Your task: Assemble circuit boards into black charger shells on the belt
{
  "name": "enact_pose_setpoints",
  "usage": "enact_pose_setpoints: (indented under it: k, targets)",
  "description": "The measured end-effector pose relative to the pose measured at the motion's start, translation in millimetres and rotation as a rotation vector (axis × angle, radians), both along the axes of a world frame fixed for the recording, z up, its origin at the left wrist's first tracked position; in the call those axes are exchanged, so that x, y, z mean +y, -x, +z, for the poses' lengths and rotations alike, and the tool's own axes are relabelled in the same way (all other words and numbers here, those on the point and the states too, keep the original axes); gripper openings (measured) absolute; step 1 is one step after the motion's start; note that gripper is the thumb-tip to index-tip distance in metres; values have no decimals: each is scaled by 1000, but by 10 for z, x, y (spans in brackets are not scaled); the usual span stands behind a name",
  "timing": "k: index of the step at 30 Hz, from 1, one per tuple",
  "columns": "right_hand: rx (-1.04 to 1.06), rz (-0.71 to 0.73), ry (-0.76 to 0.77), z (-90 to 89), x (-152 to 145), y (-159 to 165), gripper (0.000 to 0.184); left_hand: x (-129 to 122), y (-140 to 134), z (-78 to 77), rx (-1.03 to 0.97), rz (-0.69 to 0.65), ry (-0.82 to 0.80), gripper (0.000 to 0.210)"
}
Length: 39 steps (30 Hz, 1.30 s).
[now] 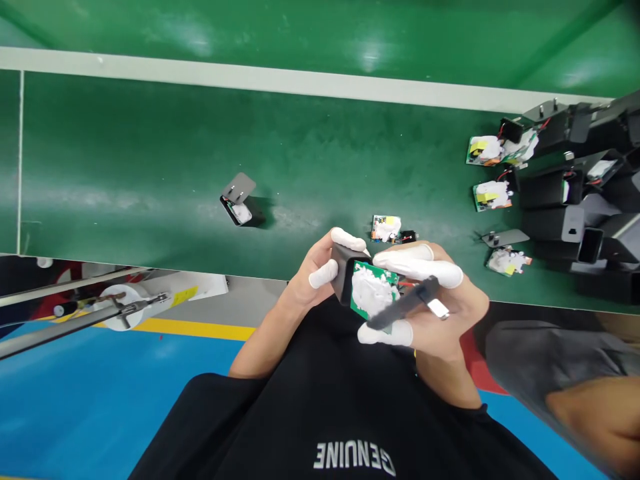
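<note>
My left hand (320, 270), with white finger cots on its fingertips, grips a black plastic housing (343, 272). Fingers of my right hand (425, 293), also in white cots, close around a green circuit board (374, 293) thickly coated with white compound. One end of the board lies at the mouth of the housing; how far it is inside I cannot tell. A dark end plate (405, 303) with a metal prong hangs by the board in my right hand, with red wire behind it. Just beyond my hands a second coated circuit board (387, 228) lies on the green bench.
A black housing with its cover tilted up (241, 200) stands on the bench (150, 167) to the left. Several coated boards (493, 195) and a pile of black housings (555, 187) lie at the right. Another person's arm (595, 407) shows at lower right. A metal machine arm (130, 307) is at lower left.
</note>
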State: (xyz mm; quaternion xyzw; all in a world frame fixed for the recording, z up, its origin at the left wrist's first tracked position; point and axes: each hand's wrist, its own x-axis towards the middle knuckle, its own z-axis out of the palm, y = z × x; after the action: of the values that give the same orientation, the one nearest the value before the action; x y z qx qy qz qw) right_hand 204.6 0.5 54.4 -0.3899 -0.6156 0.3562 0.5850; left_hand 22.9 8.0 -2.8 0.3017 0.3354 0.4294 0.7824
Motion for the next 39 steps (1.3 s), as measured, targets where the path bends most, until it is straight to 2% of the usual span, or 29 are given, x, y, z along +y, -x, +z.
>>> enact_pose_setpoints:
  k: [7,15,22,28,39]
  targets:
    - [-61,13,25,70,32,15,76,38,0,-2,27,25,-23,66]
    - [-129,36,49,115,21,9,75,36,-9,6,-78,65,-41,53]
    - [-161,7,80,114,-22,18,74,25,-10,2,7,49,6,67]
    - [-185,18,73,128,-17,6,74,17,-12,-6,-5,65,0,64]
    - [-223,20,79,122,-12,12,75,-5,-4,-132,4,63,-1,69]
